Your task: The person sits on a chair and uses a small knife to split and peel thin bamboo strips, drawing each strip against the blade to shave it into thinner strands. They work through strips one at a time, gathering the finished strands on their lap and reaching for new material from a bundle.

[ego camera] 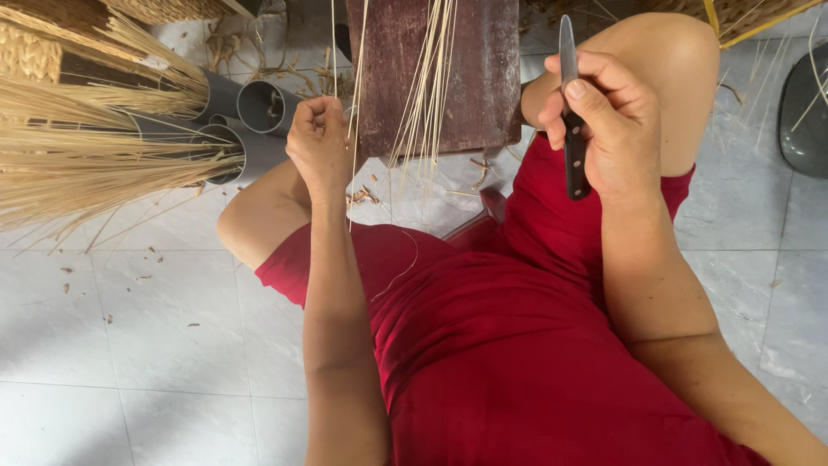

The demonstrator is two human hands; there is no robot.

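Observation:
My left hand (319, 142) is closed on a thin pale reed strip (355, 78) that runs up past a dark wooden block (483, 78) and hangs down over my red clothing. My right hand (604, 121) grips a knife (569, 103) by its black handle, blade pointing up, over my right knee. More thin strips (427, 86) lie across the wooden block between my two hands.
Bundles of pale reeds (78, 164) stick out of grey plastic pipes (259, 108) at the left. Woven baskets (34, 47) sit at the top left. Shavings litter the tiled floor (129, 328). A dark grey object (806, 112) stands at the right edge.

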